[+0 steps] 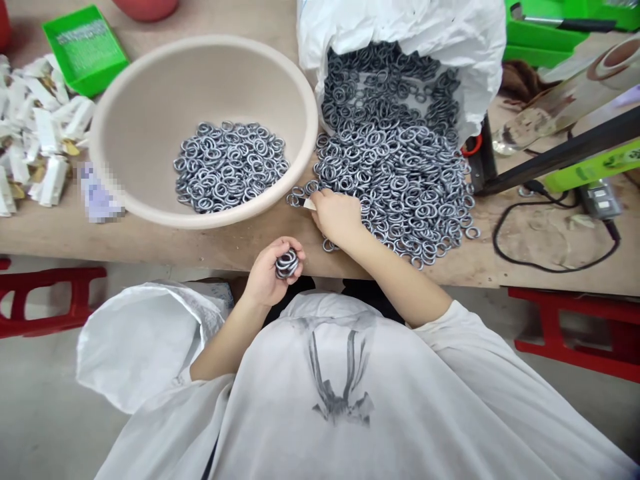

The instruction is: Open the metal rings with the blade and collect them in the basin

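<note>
Several grey metal rings (287,264) rest in the curled fingers of my left hand (270,273), just above the table's front edge. My right hand (340,215) lies at the left side of a large heap of the same rings (400,180), its fingers bent downward and close together. A small white strip (310,205) shows at these fingertips; I cannot tell whether it is tape on a finger or a loose piece. A few rings lie right beside the fingertips. What the right fingers grip is hidden. The heap spills from a white sack (400,23) lying open towards me.
A beige basin (150,87) with more rings stands left of the heap. White-wrapped pieces (47,130) and a green tray (90,73) lie farther left. At the right are a black cable (500,233), a plastic roll (560,107) and a dark bar (560,157). An open white bag (140,340) stands below the table.
</note>
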Available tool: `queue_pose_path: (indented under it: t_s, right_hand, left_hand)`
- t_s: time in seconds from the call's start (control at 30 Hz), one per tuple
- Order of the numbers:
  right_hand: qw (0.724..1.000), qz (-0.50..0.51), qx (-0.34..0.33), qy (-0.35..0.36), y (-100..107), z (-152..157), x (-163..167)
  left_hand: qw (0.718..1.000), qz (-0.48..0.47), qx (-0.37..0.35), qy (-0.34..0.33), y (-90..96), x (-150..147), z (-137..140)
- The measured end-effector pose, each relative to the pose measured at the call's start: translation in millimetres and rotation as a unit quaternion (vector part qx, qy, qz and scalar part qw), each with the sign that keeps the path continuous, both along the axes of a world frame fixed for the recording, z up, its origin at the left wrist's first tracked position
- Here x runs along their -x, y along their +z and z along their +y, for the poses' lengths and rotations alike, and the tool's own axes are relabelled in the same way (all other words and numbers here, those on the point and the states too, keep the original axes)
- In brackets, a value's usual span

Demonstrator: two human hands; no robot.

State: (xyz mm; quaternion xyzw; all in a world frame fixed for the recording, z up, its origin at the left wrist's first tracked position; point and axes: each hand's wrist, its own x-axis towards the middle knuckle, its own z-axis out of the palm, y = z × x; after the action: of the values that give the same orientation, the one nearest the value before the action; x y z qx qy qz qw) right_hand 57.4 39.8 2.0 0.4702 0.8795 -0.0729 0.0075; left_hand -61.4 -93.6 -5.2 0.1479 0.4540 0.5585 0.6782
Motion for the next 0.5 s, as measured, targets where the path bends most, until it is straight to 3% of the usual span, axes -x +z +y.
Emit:
queue_pose_path:
  t_s: [0.1,0.2,0.27,0.4,0.43,0.5]
  right_hand:
    - [0.999,0.048,0.009,-0.002,1.8,1.3,-3.2]
    - [0.980,0.187,0.066,-0.020,7.2,-6.2,-12.3]
    - [0.933,0.317,0.171,-0.020,10.8,-16.6,-19.8]
    - [0.767,0.484,0.422,0.003,11.0,-39.9,-32.7]
    - [0.747,0.496,0.443,0.003,9.9,-44.4,-35.2]
    - [0.755,0.506,0.417,-0.016,7.9,-51.2,-39.8]
  left_hand:
    - [1.000,0.017,0.004,0.014,-0.9,-2.0,2.4]
    - [0.998,0.054,-0.005,0.036,-5.0,-5.7,5.2]
    - [0.995,0.088,-0.023,0.051,-9.6,-8.7,6.4]
    - [0.985,0.153,-0.070,0.040,-16.7,-14.5,6.8]
    - [0.983,0.164,-0.076,0.029,-16.8,-16.0,6.7]
    - [0.983,0.168,-0.075,0.010,-14.4,-19.1,7.2]
